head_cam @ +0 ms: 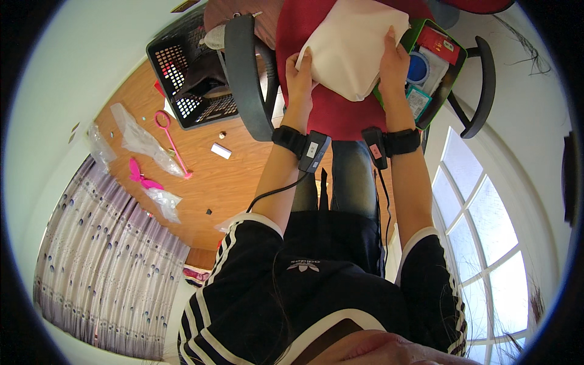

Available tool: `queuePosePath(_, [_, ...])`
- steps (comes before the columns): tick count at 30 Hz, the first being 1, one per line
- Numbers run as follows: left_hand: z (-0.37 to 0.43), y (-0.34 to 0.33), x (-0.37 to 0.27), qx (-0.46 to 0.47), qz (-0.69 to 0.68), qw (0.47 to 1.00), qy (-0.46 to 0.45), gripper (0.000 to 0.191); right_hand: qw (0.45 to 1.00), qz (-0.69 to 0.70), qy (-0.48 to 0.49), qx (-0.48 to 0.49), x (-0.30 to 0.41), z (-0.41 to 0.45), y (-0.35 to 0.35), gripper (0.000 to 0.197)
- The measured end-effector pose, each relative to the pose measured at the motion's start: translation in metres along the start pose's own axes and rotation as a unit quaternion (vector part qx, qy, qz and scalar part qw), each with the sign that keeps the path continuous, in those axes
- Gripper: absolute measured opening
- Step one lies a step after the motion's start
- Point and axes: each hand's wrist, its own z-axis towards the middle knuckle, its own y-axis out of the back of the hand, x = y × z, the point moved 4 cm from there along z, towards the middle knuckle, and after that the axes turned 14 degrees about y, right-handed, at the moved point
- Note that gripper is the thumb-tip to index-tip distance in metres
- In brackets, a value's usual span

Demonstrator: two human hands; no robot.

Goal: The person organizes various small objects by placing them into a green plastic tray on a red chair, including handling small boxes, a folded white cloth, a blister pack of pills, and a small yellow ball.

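Observation:
A cream-white cloth item (pixel 351 50), possibly a folded fabric or a small cushion, is held up over a red chair seat (pixel 337 121). My left hand (pixel 299 75) grips its left edge, thumb on top. At the right edge my right hand (pixel 393 61) holds it in the same way, with the thumb on the upper face. The fingers beneath the cloth are mostly hidden. Close to my right hand is a green-rimmed bin (pixel 460 64) containing a red packet (pixel 439 44), a blue round lid (pixel 417 67) and a teal-edged card (pixel 418 103) with a printed code.
Black chair armrests (pixel 246 82) flank the seat. A black plastic basket (pixel 182 109) with dark items stands at the left. Clear plastic wrap (pixel 145 141), a pink wand (pixel 175 148), a pink bow-shaped piece (pixel 145 180) and a small white box (pixel 221 151) lie on the wood floor.

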Motion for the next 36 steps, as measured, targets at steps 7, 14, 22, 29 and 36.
queuePosePath(7, [0.006, -0.031, -0.018, 0.059, -0.044, 0.997, 0.024, 0.042, 0.943, -0.249, 0.212, -0.063, 0.03, 0.022, 0.006, 0.034])
queuePosePath(14, [0.028, -0.013, -0.041, 0.085, -0.184, 0.979, -0.037, 0.038, 0.983, 0.043, 0.175, 0.047, 0.015, 0.033, -0.04, 0.027])
queuePosePath(22, [0.008, -0.026, -0.081, 0.125, -0.176, 0.961, -0.174, 0.057, 0.932, -0.056, 0.312, 0.173, 0.034, 0.025, -0.063, 0.033])
queuePosePath(29, [0.01, -0.029, -0.052, 0.076, -0.134, 0.971, -0.184, 0.048, 0.943, -0.103, 0.305, 0.085, 0.014, 0.03, 0.0, 0.024])
queuePosePath(36, [0.004, -0.046, -0.001, -0.005, 0.033, 0.982, -0.188, 0.035, 0.899, -0.24, 0.359, -0.066, 0.053, 0.01, 0.074, 0.025])
